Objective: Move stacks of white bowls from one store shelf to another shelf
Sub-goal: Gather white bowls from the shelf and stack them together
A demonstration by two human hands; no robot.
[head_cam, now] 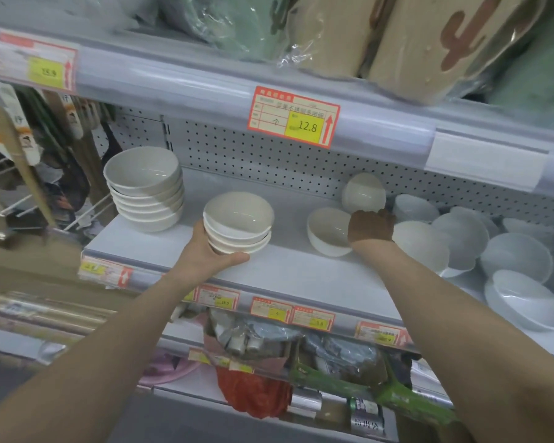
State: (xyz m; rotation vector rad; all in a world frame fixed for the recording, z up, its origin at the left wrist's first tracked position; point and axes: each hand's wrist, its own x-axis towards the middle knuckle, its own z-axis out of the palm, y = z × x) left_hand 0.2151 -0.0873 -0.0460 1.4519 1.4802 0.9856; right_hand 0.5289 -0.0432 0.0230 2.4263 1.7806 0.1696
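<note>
Retail shop, housewares aisle. Metal shelving (301, 276) with a perforated back panel (269, 155). The rail along each shelf edge carries red-bordered price labels with yellow patches: one label reads 12.8 (296, 121), another 15.9 (39, 63), and there is a row of labels (275, 310) on the rail below. Stock sits in multiples: stacked white bowls (144, 190) and loose bowls (515, 260) heaped at right; plastic-wrapped cactus-print textiles (429, 43) on the top shelf; carded wooden-handled utensils (10, 139) hanging at left; packaged goods (253, 343) crowding the lower shelf
</note>
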